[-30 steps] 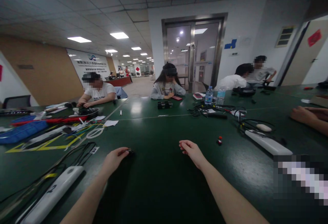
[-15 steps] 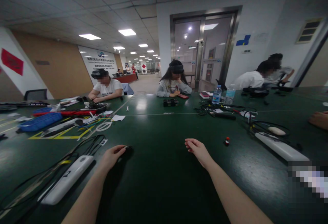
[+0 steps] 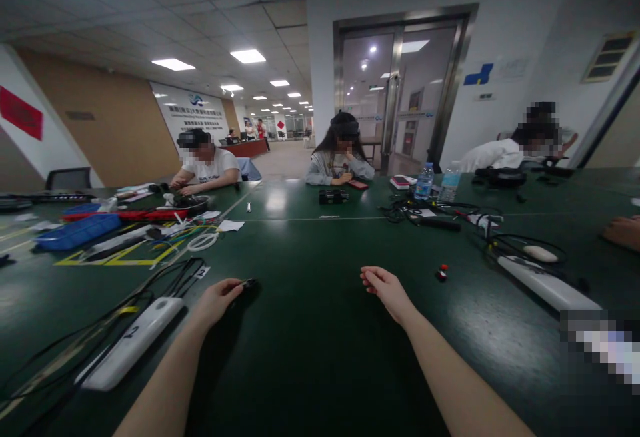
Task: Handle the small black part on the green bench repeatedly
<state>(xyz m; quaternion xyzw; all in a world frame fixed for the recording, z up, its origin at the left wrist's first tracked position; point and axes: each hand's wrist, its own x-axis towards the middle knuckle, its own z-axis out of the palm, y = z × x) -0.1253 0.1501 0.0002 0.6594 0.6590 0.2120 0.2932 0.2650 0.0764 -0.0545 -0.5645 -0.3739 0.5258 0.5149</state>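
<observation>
My left hand (image 3: 219, 300) rests low over the dark green tabletop (image 3: 300, 337), its thumb and fingers closed on a small black object (image 3: 250, 283). That object is too small and dark for me to tell its kind. Across from it, my right hand (image 3: 384, 289) hovers at or just above the table with its fingers curled together, and nothing shows in them. Further right lies a small red and black item (image 3: 442, 272), apart from my right hand.
White power strips lie at left (image 3: 135, 343) and right (image 3: 550, 283) among black cables. A blue tray (image 3: 77, 231) sits at the far left. Two water bottles stand near tangled cables, one of them blue-labelled (image 3: 424, 182). A black case (image 3: 333, 197) lies ahead. Several people sit around the table.
The view has shifted very slightly. Both hands keep nearly the same place and pose, and the small black object stays at my left fingertips.
</observation>
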